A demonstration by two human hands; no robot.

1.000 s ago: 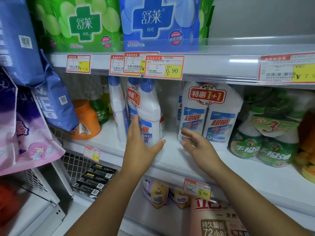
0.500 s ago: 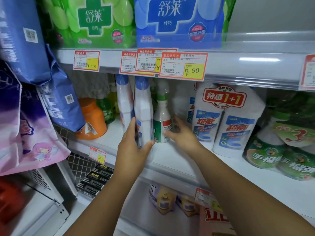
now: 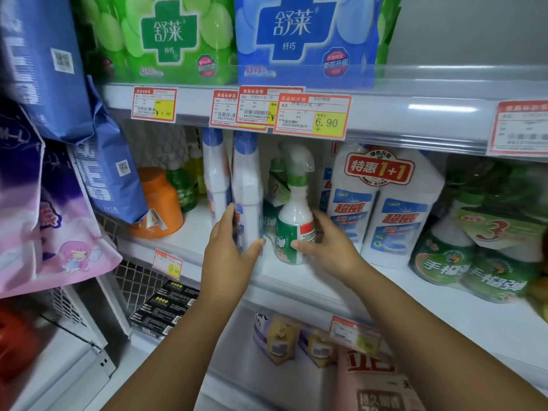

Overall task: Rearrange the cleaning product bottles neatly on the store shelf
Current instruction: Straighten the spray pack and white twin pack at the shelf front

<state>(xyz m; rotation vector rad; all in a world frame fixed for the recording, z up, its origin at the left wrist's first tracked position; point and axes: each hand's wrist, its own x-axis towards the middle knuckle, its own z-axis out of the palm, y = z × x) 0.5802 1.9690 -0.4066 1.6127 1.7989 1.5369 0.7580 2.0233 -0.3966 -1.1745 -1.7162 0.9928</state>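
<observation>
Far left: blue bags and a pink pack hang beside the shelf.

Shelf, left end: orange jug upright, a small green bottle behind it, partly hidden.

Next right: two tall white bottles with blue caps, standing upright one behind the other. Rear bottle is just left of the front bottle; they appear to touch, contact not certain.

Left hand is clamped on the lower part of the front bottle: thumb on its right side, fingers wrapped round the left side. Bottle base rests near the shelf's front edge.

Just right: spray bottle, white body, green label, green collar, clear trigger head. Upright on the shelf, close beside the front bottle, a narrow gap between them. Right hand is closed round its lower body: thumb on the front label, fingers behind it. More green-labelled goods sit behind it, too hidden to tell.

Right of that: twin pack of white bottles under a red "1+1" banner, upright, just beside the right hand.

Far right: wrapped green pack marked "3", blurred.

Above: price tags along the upper shelf edge, one reading 6.90; green pack and blue pack on top.
</observation>
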